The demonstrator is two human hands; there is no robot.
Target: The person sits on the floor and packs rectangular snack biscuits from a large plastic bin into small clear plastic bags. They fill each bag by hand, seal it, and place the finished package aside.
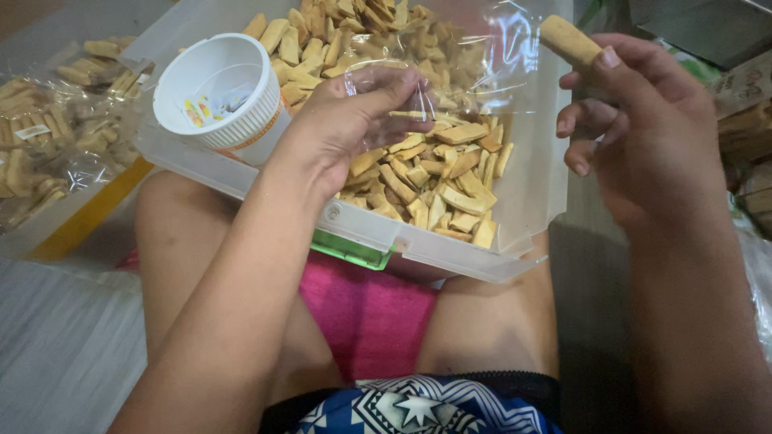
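The biscuit stick (pixel 568 40), pale tan and blunt-ended, sits in the upper right of the frame, pinched in the right hand (pixel 643 133) grip, long axis pointing up-left toward the clear plastic bag (pixel 482 72). The left hand (pixel 354 120) grip pinches the bag's edge at centre frame, above the biscuit-filled tray (pixel 450 249).

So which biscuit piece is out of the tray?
The one pinched in the right hand, piece, raised beside the tray; the rest lie inside.
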